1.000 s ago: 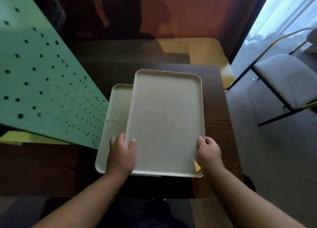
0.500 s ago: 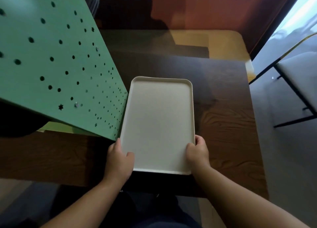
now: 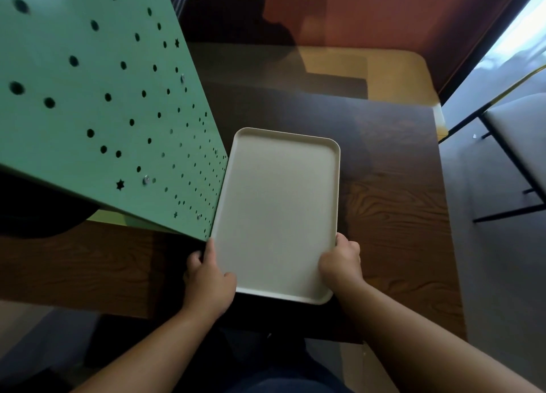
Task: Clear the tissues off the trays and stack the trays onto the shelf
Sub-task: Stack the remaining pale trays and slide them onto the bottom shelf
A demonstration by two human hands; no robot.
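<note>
Tray [image 3: 277, 212] now drawn against the green perforated shelf panel [image 3: 103, 103]; left hand [image 3: 208, 280] and right hand [image 3: 339, 259] clamp its near corners, long axis pointing away.

A cream tray [image 3: 277, 212] lay at the centre of the frame on a dark wooden table [image 3: 396, 215]. The left hand [image 3: 208, 280] gripped its lower left edge, and the right hand [image 3: 341, 259] gripped its lower right edge. A green perforated panel [image 3: 97, 97] filled the upper left, just beside the tray.

Head camera looks steeply down, seemingly close.
</note>
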